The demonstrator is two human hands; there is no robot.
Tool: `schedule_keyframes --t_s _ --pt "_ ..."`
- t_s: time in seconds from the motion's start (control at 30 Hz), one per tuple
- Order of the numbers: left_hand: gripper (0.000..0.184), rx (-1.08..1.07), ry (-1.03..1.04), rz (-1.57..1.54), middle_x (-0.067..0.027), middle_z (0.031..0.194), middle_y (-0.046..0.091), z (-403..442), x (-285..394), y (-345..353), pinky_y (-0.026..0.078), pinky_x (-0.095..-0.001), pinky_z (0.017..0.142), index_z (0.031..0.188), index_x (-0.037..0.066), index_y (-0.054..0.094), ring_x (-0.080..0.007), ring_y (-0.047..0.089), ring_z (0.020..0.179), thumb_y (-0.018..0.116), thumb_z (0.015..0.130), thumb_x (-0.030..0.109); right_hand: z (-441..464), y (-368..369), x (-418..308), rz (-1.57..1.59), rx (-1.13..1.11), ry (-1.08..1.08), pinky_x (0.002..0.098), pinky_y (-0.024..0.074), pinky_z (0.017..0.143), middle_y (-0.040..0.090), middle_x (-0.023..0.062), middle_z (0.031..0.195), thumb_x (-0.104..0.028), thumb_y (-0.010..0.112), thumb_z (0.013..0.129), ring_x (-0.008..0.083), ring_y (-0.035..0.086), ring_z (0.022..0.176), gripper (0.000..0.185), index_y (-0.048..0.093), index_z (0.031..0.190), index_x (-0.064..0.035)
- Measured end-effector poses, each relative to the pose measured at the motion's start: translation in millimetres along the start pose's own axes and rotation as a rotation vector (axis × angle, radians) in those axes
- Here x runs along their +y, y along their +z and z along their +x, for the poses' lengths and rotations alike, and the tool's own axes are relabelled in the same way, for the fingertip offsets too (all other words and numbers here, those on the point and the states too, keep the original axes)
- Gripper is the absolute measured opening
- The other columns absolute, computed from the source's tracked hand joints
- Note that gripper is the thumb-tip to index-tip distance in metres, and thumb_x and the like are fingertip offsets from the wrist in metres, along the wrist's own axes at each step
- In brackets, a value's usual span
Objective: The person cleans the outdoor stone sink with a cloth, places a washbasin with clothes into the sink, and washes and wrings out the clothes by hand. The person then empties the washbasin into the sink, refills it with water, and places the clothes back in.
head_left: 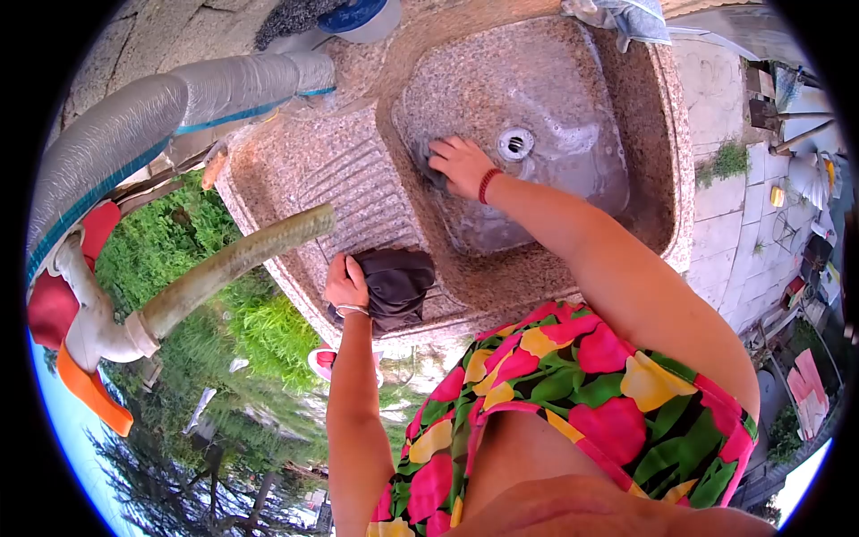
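My right hand (461, 167), with a red bracelet at the wrist, reaches down into the speckled stone sink basin (501, 72). Its fingers are bent over a small dark grey thing (429, 168) against the basin's left side, too hidden to name. Right of the fingers is the metal drain (515, 144), with soapy water spread around it. On the ribbed washboard (349, 192), my left hand (346, 282) is closed at the left edge of a bunched dark cloth (394, 279). Its fingertips are partly hidden.
A mossy pipe (242, 264) from a valve with an orange handle (94, 394) juts over the washboard. A silver-wrapped pipe (179, 103) runs along the upper left. A blue tub (362, 18) stands behind, and a light-blue cloth (626, 18) hangs on the sink's far rim.
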State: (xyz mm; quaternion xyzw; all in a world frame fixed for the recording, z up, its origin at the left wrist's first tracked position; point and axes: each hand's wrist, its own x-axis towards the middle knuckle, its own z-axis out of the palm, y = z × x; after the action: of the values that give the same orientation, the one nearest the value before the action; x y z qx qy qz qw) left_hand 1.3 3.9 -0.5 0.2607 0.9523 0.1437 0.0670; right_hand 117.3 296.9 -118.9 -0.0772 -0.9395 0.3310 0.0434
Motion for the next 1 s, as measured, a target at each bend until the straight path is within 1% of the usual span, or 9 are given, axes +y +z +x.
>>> schedule_keyframes --t_s 0.1,0.2,0.27,0.37,0.43,0.53,0.7,0.73,1.0 --pt "0.027 -0.007 -0.009 -0.025 -0.0182 0.088 0.064 0.5 3.9 -2.3 0.048 -0.0437 0.069 0.097 0.005 0.063 -0.0388 0.061 0.079 0.049 0.090 0.027 -75.8 7.9 -7.3 0.040 -0.350 -0.157 0.0385 0.0445 0.087 0.053 0.0073 0.116 -0.005 0.066 0.065 0.0264 0.046 0.113 0.035 0.061 0.099 -0.0120" --pt "0.027 -0.004 -0.002 -0.023 -0.0183 0.088 0.064 0.9 1.4 -1.0 0.048 -0.0433 0.070 0.096 0.005 0.064 -0.0387 0.061 0.080 0.049 0.090 0.026 -80.8 -28.2 8.7 0.099 -0.399 0.077 0.0374 0.0465 0.086 0.056 0.0070 0.110 -0.001 0.063 0.065 0.0265 0.051 0.104 0.033 0.062 0.096 -0.0113" --pt "0.027 0.005 0.006 -0.034 -0.0184 0.088 0.064 1.9 -1.5 0.9 0.048 -0.0433 0.070 0.096 0.005 0.064 -0.0387 0.061 0.080 0.049 0.090 0.026 -50.2 -85.9 33.9 -0.032 0.129 0.039 0.0378 0.0476 0.084 0.058 0.0077 0.106 0.001 0.060 0.065 0.0278 0.053 0.098 0.032 0.063 0.095 -0.0112" --pt "0.027 0.021 0.015 -0.017 -0.0187 0.087 0.064 0.9 -1.1 1.0 0.048 -0.0434 0.070 0.096 0.004 0.064 -0.0389 0.061 0.079 0.049 0.090 0.026 -0.2 -148.1 126.7 -0.474 0.442 0.172 0.0403 0.0444 0.091 0.054 0.0097 0.119 -0.002 0.057 0.071 0.0305 0.052 0.106 0.033 0.061 0.102 -0.0125" --pt "0.027 0.023 0.023 -0.019 -0.0190 0.087 0.064 0.3 -0.8 2.3 0.048 -0.0436 0.069 0.096 0.004 0.063 -0.0392 0.061 0.079 0.049 0.090 0.026 14.1 -186.4 159.0 -0.844 0.337 0.329 0.0405 0.0417 0.094 0.050 0.0086 0.125 -0.008 0.052 0.079 0.0272 0.048 0.112 0.026 0.062 0.103 -0.0106" --pt "0.033 -0.045 -0.004 0.002 -0.0206 0.093 0.064 0.6 -3.9 1.5 0.048 -0.0447 0.071 0.103 0.004 0.063 -0.0406 0.061 0.083 0.047 0.092 0.030 -7.1 -167.5 193.9 -1.026 -0.007 0.379 0.0388 0.0401 0.095 0.047 0.0084 0.126 -0.014 0.049 0.083 0.0244 0.044 0.116 0.023 0.062 0.100 -0.0075" --pt "0.036 -0.061 -0.005 0.002 -0.0209 0.096 0.065 0.4 -5.7 -0.6 0.048 -0.0446 0.073 0.105 0.003 0.063 -0.0409 0.061 0.085 0.046 0.092 0.033 -76.0 -137.2 169.9 -0.962 -0.073 0.454 0.0366 0.0443 0.087 0.049 0.0101 0.118 -0.015 0.050 0.083 0.0261 0.045 0.113 0.022 0.065 0.097 -0.0056" --pt "0.026 0.013 0.047 -0.024 -0.0174 0.085 0.063 1.4 0.3 -0.4 0.047 -0.0439 0.068 0.094 0.005 0.062 -0.0382 0.060 0.077 0.048 0.090 0.026 -89.7 -130.8 158.4 -0.896 -0.117 0.545 0.0368 0.0455 0.086 0.049 0.0105 0.116 -0.014 0.050 0.083 0.0275 0.046 0.111 0.021 0.064 0.096 -0.0058" --pt "0.023 0.010 0.051 -0.025 -0.0160 0.083 0.062 1.4 2.6 -3.5 0.048 -0.0438 0.067 0.092 0.007 0.061 -0.0374 0.060 0.076 0.049 0.089 0.025 -236.4 -21.1 114.9 -0.405 -0.349 1.215 0.0410 0.0513 0.083 0.051 0.0205 0.117 -0.009 0.050 0.084 0.0395 0.053 0.106 0.025 0.060 0.105 -0.0007"
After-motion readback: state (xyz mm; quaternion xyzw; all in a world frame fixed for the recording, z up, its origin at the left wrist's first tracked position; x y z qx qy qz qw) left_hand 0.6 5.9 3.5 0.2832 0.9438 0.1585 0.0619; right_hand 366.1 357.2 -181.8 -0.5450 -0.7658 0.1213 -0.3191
